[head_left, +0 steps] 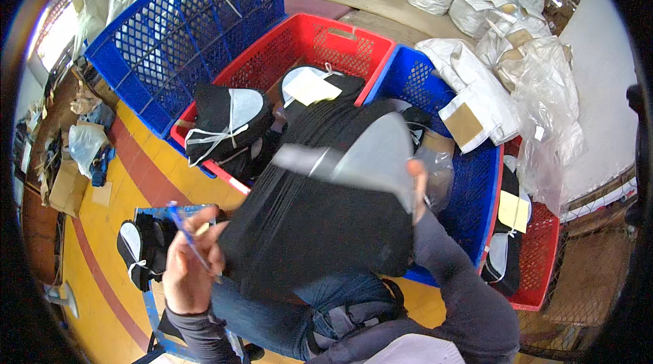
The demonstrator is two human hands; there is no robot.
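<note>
I think the step in hand is looking over the big black stack (313, 231) with a pen (178, 220) out. The next move calls for a firm hold and a light touch, I'd say, since the stack looks soft and may slip.

On the far left I see a small tied bundle (130, 238) by a blue stand (151, 308). Next comes the left hand (194, 262). It is up, with its fingers bent around the blue pen. It is just beside the stack, but I can't tell if they touch.

The stack is in the middle, on a slant above the knees. Its far end reaches over the red bin (292, 36). A grey patch (381, 157) is on top, a bit blurred.

To the right of that, the right hand (417, 187) grips the stack's edge. Its thumb is by the grey patch. The other fingers are mostly hidden, so I can't tell how hard they squeeze. Beyond it I see the blue bin (464, 201).
</note>
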